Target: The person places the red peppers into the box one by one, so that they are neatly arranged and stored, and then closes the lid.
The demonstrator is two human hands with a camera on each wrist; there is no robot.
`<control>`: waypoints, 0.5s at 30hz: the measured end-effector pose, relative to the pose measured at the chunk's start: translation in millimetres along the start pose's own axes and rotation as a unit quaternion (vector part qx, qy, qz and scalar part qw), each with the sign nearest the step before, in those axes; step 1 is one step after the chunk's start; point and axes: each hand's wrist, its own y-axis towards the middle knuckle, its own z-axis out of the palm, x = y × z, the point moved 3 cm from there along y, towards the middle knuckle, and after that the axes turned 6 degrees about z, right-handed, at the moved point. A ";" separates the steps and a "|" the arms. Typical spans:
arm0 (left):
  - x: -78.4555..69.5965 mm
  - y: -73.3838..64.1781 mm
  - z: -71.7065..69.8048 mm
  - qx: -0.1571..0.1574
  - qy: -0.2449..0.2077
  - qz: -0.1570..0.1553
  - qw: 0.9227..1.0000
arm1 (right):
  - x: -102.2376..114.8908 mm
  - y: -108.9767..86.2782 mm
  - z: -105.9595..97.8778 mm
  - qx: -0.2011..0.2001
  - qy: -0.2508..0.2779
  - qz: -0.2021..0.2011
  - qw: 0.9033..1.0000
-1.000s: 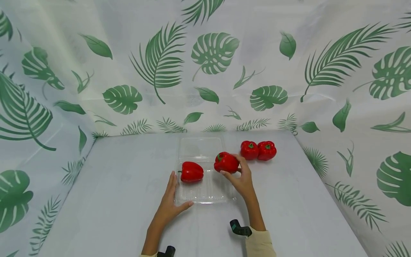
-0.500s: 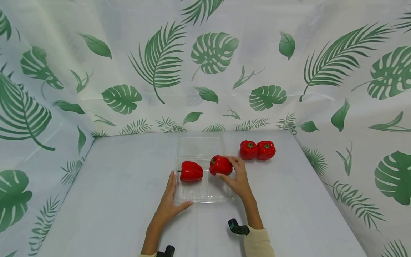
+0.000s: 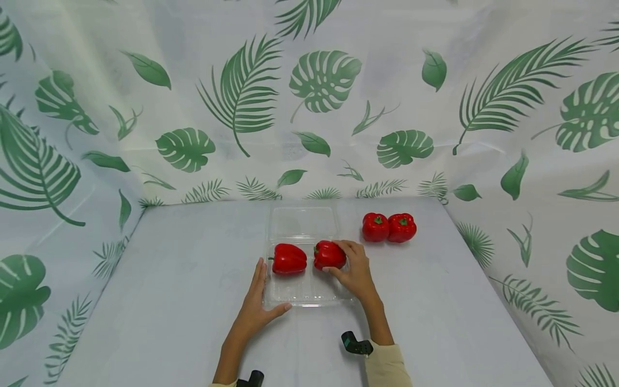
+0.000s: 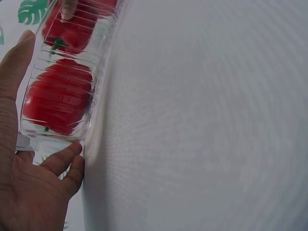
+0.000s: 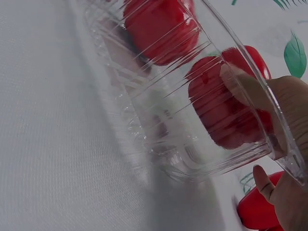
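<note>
In the head view a clear plastic clamshell container point(image 3: 295, 293) lies on the table with its lid point(image 3: 303, 221) folded back away from me. One red bell pepper point(image 3: 289, 259) lies on its side in the left part of the container, stem to the left. My right hand point(image 3: 357, 274) holds another bell pepper point(image 3: 329, 255) between thumb and fingers in the right part; the right wrist view shows it behind the clear wall. Along the container's left side rests my left hand point(image 3: 256, 306), fingers straight and thumb spread toward the front edge. Its fingertips touch the side.
Two more red peppers point(image 3: 389, 227) stand side by side at the back right, stems up. A leaf-printed sheet point(image 3: 309, 118) hangs behind and at both sides of the white table point(image 3: 193, 279). Both wrists wear black cameras.
My right hand has moved left and down, bringing the bell pepper from above the container into its right part. The left hand has stayed in place.
</note>
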 end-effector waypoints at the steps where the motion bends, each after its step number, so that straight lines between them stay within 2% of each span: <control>1: 0.0 0.0 0.1 0.000 0.000 0.000 1.000 | -0.1 -0.5 0.2 -0.002 -0.004 0.001 1.000; 7: 0.0 -0.3 0.5 -0.003 0.001 0.003 1.000 | 1.2 -2.0 0.8 -0.008 -0.028 0.000 1.000; 15: 0.1 1.0 0.6 -0.001 -0.003 0.002 1.000 | 2.1 -1.5 3.2 0.006 -0.054 0.026 0.998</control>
